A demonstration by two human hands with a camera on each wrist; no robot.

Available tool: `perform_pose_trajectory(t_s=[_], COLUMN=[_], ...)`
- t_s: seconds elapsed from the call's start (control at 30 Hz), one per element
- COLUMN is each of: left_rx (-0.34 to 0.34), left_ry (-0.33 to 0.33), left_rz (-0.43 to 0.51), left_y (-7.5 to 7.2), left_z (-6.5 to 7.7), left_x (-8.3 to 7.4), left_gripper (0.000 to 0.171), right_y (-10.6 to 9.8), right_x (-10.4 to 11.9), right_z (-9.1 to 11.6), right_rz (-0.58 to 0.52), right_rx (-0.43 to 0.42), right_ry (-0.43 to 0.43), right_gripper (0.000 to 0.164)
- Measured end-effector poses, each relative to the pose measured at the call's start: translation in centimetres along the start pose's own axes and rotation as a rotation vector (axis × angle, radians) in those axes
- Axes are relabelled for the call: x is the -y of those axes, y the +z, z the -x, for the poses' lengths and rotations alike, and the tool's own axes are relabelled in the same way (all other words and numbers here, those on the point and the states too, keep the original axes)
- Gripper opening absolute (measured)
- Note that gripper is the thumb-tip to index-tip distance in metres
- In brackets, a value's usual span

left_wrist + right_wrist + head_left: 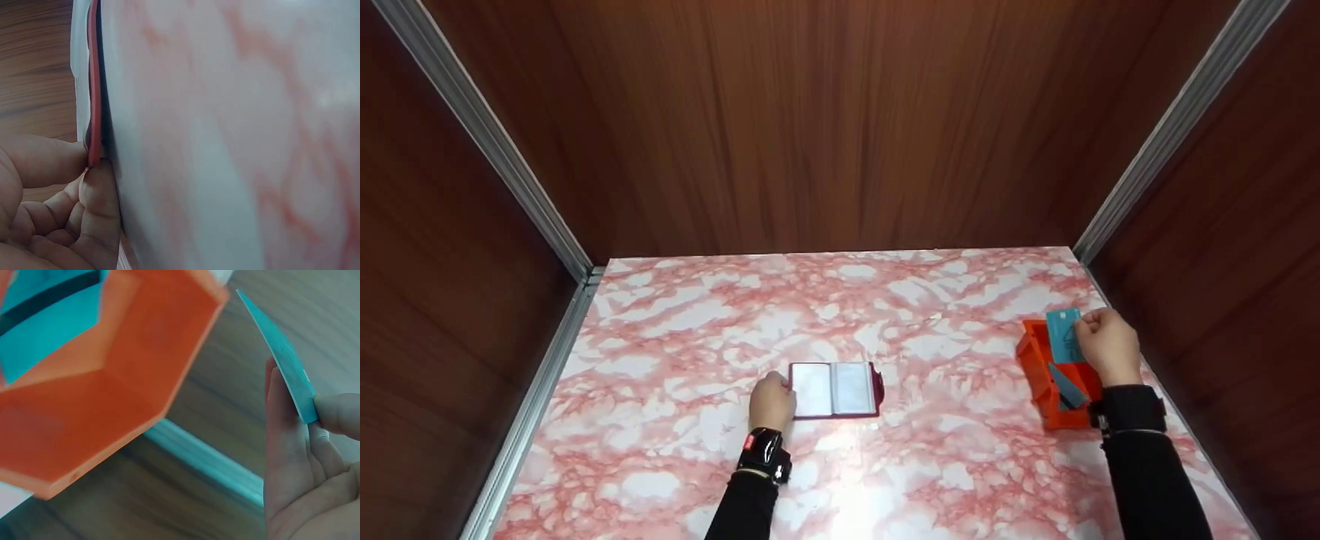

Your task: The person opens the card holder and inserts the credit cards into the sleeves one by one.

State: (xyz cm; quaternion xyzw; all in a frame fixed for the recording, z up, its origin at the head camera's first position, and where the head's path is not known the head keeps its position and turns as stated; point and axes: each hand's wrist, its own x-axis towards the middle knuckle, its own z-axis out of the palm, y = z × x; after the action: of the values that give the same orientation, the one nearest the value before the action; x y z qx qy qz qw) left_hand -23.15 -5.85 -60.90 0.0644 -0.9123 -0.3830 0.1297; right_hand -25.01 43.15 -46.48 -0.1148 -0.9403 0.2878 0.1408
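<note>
Framing of grey metal (521,165) edges the left side of the pink-and-white marbled tabletop (615,480). Right of it, the left hand (772,403) is narrowed in a pinch, thumb and fingers gripping the left edge of a small dark-red card holder with pale sleeve pages (851,390), which lies spread near the middle of the tabletop, its dark-red clasp tab (878,386) at the right. Well apart, further right, stands an orange-red plastic bin (1037,375) with a blue-grey, dark-striped card (1067,386) in it. Over the bin the right hand (1108,347) holds a thin teal rectangular card with a small chip (1063,335), pinched at its right edge — most of its face is left free. The step in hand looks like drawing one card from the bin while the holder is steadied. The next move, I judge, calls for carrying the teal card left across the gap, then lining a short edge up with a sleeve mouth — the left pinch steady, since a light holder could slide.
</note>
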Motion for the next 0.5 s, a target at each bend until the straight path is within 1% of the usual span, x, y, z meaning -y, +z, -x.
perform_pose_trajectory(t_s=[0.1,0.23,0.43,0.5], left_rx=[-0.013,-0.027,-0.012,-0.011], left_ry=[0.008,0.018,0.004,0.004], left_rz=[0.0,0.005,-0.003,-0.005], left_y=[0.1,0.3,0.4,0.4], left_z=[-0.1,-0.1,-0.2,-0.2], left_x=[0.1,0.3,0.4,0.5], left_gripper=[0.009,0.008,0.009,0.009], right_y=[0.6,1.6,3.5,4.3], right_x=[1.3,2.8,4.8,5.4], right_z=[0.0,0.1,-0.1,-0.1], right_rz=[-0.022,-0.061,-0.083,-0.082], right_rx=[-0.018,0.0,0.014,0.03], right_ry=[-0.04,-0.08,-0.135,-0.145], right_gripper=[0.022,0.024,0.023,0.023])
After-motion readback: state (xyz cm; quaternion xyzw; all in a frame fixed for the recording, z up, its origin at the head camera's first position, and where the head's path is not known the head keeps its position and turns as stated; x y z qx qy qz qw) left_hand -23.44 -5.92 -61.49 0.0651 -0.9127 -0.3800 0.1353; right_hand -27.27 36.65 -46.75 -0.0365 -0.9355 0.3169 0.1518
